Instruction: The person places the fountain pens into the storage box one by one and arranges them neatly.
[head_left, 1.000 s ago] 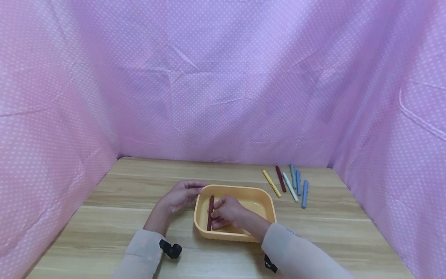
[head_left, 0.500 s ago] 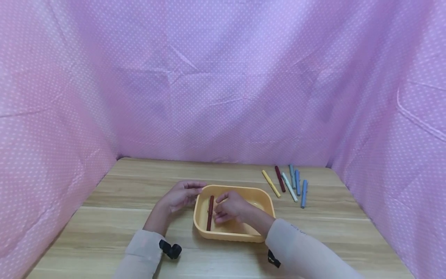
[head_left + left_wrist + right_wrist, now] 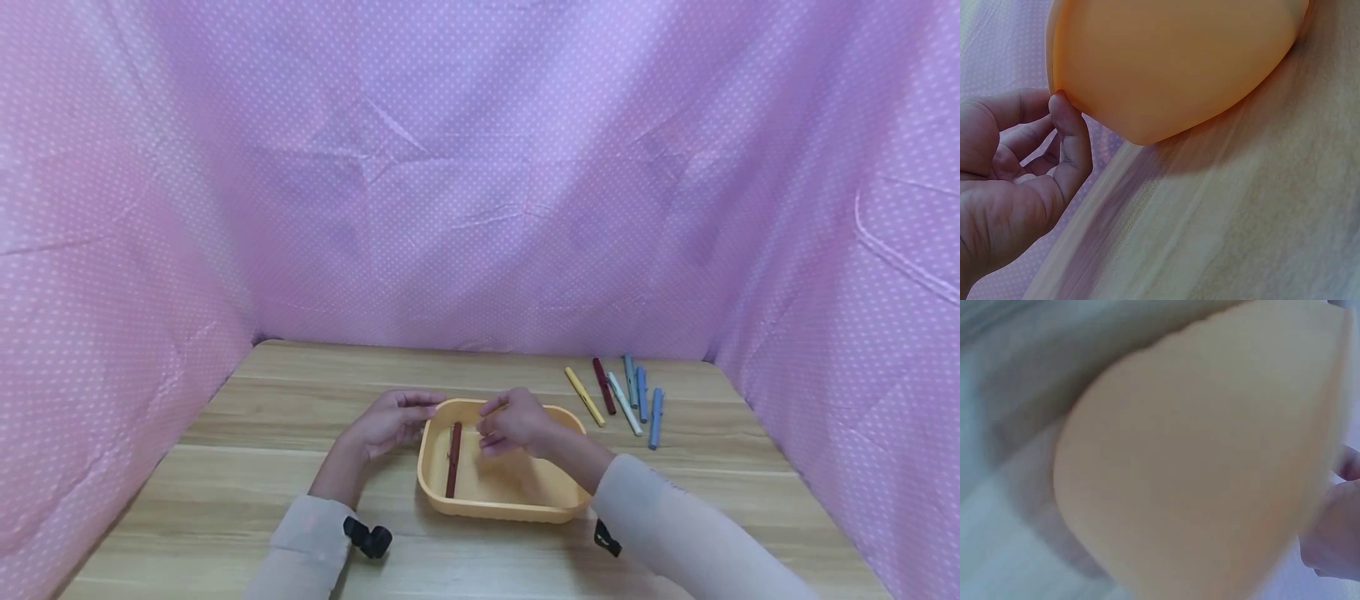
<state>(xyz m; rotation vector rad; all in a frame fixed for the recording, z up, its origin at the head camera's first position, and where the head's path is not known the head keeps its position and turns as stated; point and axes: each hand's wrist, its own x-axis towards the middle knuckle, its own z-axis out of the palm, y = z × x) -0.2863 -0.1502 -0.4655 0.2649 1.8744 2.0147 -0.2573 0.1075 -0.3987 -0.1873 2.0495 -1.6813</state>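
A yellow plastic container (image 3: 502, 512) stands on the table with one dark red pen (image 3: 453, 467) lying inside along its left end. My left hand (image 3: 390, 423) is at the far left corner of the container. In the left wrist view, thumb and index finger of the left hand (image 3: 1016, 169) pinch its rim. Over the far part of the container is my right hand (image 3: 516, 423), fingers loosely bent, with nothing seen in them. The right wrist view is blurred; the container's outer wall (image 3: 1191, 456) hides most of the right hand (image 3: 1335, 519).
Several pens lie right of the container: a yellow pen (image 3: 585, 397), a second dark red pen (image 3: 603, 386), a pale mint pen (image 3: 624, 403), a grey-blue pen (image 3: 630, 380) and blue pens (image 3: 656, 418). Pink dotted cloth (image 3: 480, 183) walls in the wooden table (image 3: 300, 392).
My right hand has come away from the dark red pen in the container, moving up and to the right. The pen stays at the left end. My left hand keeps its place.
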